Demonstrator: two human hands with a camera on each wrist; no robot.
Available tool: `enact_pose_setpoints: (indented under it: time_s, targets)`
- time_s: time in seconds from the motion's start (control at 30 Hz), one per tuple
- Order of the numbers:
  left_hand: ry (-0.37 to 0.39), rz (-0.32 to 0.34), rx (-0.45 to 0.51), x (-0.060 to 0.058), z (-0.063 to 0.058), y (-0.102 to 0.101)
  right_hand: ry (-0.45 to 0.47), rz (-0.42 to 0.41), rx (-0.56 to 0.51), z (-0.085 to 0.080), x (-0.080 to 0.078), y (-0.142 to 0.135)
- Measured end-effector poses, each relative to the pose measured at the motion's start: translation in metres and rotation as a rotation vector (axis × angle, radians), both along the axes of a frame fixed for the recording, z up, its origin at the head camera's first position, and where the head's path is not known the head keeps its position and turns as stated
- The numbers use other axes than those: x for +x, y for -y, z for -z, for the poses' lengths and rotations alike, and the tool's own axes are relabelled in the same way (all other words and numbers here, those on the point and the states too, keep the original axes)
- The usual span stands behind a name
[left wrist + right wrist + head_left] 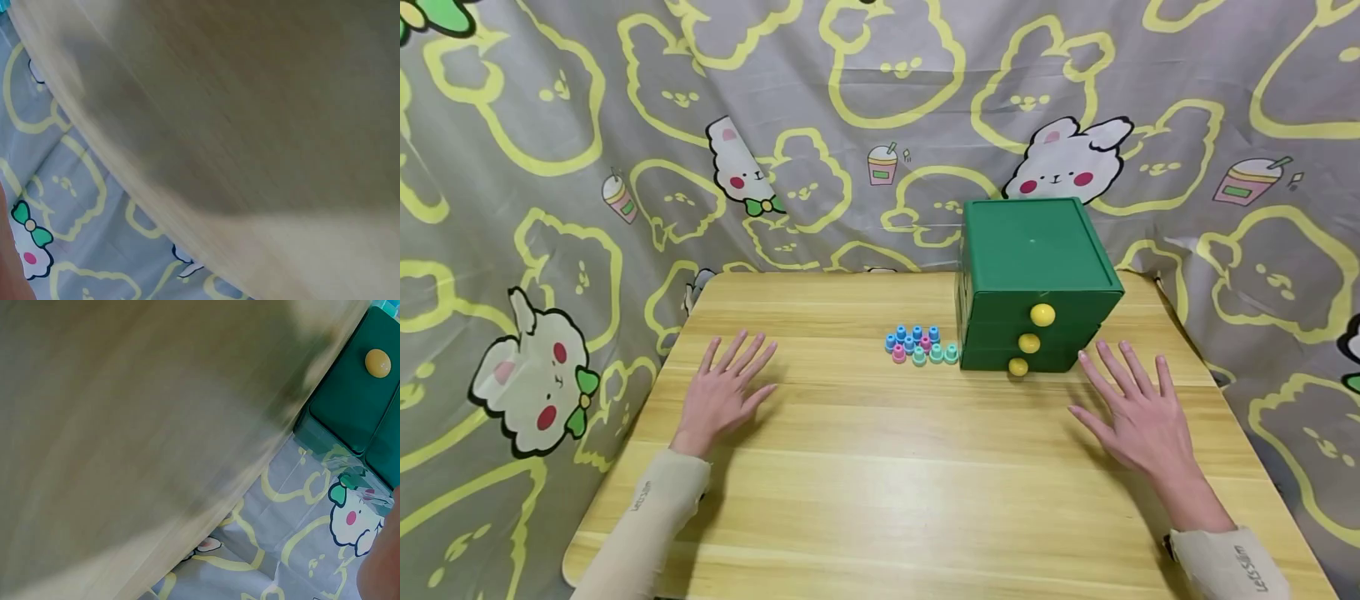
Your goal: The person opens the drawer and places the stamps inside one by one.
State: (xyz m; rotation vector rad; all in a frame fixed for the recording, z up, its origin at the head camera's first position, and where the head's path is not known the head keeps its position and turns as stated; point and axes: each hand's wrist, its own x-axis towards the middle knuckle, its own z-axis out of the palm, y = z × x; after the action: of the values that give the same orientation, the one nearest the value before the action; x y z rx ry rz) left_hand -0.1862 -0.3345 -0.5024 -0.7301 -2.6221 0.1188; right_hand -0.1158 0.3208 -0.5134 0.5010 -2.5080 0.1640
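My left hand (721, 402) is over the left part of the table, fingers spread and straight, holding nothing. On the other side, my right hand (1138, 417) has its fingers spread too, just in front of the right corner of a green drawer box (1037, 246). Three yellow round knobs (1029, 342) run down the box's front, and its drawers look closed. Against the box's left side stands a cluster of small blue, pink and mint-green pegs (908, 344). In the right wrist view the box front (350, 400) appears at the upper right.
The wooden table (880, 483) has rounded corners and fills the lower middle of the head view. A grey curtain (805, 75) with yellow cartoon outlines hangs behind it and along both sides.
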Motion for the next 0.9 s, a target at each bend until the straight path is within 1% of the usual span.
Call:
enact_pose_setpoints:
  time_s: [0.1, 0.2, 0.27, 0.37, 0.47, 0.63, 0.77, 0.9]
  targets:
    - [0.0, 0.002, 0.001, -0.002, -0.003, -0.003, 0.009, 0.0, -0.002, 0.0, 0.0, 0.0]
    - [0.002, 0.005, 0.008, -0.006, -0.008, -0.01, 0.03, 0.011, -0.004, -0.003, 0.0, 0.002]
    - [-0.003, 0.007, 0.014, -0.012, -0.013, -0.018, 0.069, 0.02, -0.021, -0.006, 0.0, 0.004]
    - [-0.019, 0.029, 0.037, -0.023, -0.02, -0.036, 0.152, 0.032, -0.086, -0.014, 0.001, 0.007]
    - [-0.045, 0.058, 0.062, -0.037, -0.028, -0.059, 0.219, 0.033, -0.18, -0.022, 0.001, 0.013]
    - [-0.078, 0.088, 0.101, -0.058, -0.042, -0.103, 0.253, -0.017, -0.387, -0.035, 0.0, 0.022]
    - [-0.084, 0.104, 0.15, -0.072, -0.055, -0.139, 0.289, -0.059, -0.566, -0.045, -0.003, 0.028]
    - [-0.057, 0.113, 0.22, -0.082, -0.069, -0.171, 0.31, -0.098, -0.715, -0.052, -0.008, 0.035]
